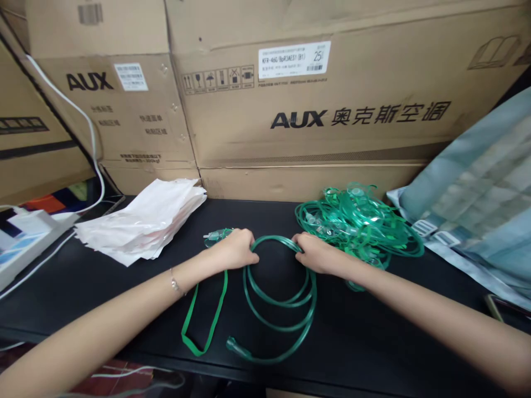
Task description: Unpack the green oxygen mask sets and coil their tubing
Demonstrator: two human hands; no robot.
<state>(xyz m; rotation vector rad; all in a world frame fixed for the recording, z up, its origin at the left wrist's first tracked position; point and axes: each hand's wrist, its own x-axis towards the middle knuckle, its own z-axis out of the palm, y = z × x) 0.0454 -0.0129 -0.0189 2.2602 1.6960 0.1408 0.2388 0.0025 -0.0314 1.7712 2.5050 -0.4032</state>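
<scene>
The tube (313, 293) is coiled directly between your hands, at the middle of the worktop (357, 337), its loops spreading from your grip toward the front edge. It has no single long axis; the coil is roughly round, and both hands touch it, so neither is nearer. The connector (238, 348) at its free end lies close to the front edge, on your left hand's side. Your left hand (238, 249) pinches the coil's far left, your right hand (315, 251) its far right, knuckles up, forearms slanting in from the front corners. A strap (189, 344) loops out below your left wrist, and a mask (213, 237) shows just behind that hand. Whether the coil's far side is lifted, you cannot tell.
</scene>
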